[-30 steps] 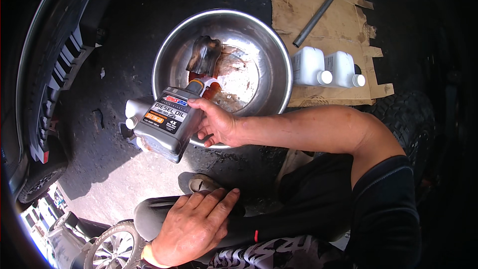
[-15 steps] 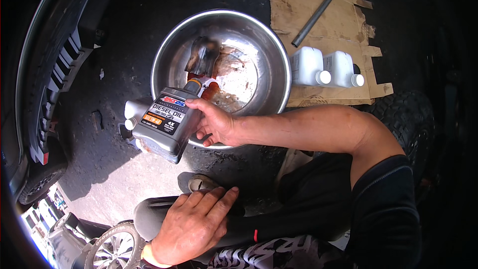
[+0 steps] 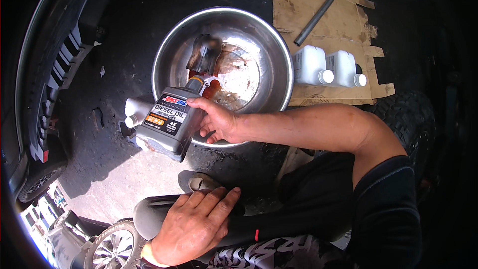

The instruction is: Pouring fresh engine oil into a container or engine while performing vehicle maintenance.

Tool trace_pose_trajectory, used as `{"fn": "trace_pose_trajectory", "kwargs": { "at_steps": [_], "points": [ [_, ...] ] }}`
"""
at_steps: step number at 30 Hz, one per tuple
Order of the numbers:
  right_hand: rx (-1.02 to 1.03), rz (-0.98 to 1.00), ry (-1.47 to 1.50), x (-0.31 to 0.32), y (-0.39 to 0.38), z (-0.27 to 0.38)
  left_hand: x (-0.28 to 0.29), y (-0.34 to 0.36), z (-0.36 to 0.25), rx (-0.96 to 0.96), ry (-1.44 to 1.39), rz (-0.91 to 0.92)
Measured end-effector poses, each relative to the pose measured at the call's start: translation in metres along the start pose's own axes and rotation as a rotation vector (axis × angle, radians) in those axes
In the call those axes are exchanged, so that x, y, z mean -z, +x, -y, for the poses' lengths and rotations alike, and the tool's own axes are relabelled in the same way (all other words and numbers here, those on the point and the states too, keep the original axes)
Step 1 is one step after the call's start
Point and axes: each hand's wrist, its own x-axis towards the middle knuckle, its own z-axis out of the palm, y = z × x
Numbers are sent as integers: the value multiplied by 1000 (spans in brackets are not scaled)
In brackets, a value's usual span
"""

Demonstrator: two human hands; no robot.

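Barely shifting anything, I'm keeping my right hand point(image 3: 218, 120) clasped on the bottle point(image 3: 167, 118), so its neck point(image 3: 194, 84) is staying over the basin point(image 3: 275, 69) while my empty left hand point(image 3: 191, 226) is lying apart.

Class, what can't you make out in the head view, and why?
All in the head view:
Right side of the leftmost white bottle: behind the grey bottle.
Palm of the left hand: hidden by its back.
Tyre at right: partly behind the right arm, partly in shadow.
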Motion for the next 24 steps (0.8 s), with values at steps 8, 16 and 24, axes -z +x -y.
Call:
{"fn": "trace_pose_trajectory", "kwargs": {
  "at_steps": [8,16,24],
  "points": [
    [-5,5,-15,1,1,0,2,-1,0,4,-15,14],
    [7,0,-36,1,0,1,2,-1,2,10,-19,22],
    [25,-10,-150,7,-2,2,2,-4,5,1,-10,47]
  ]
}}
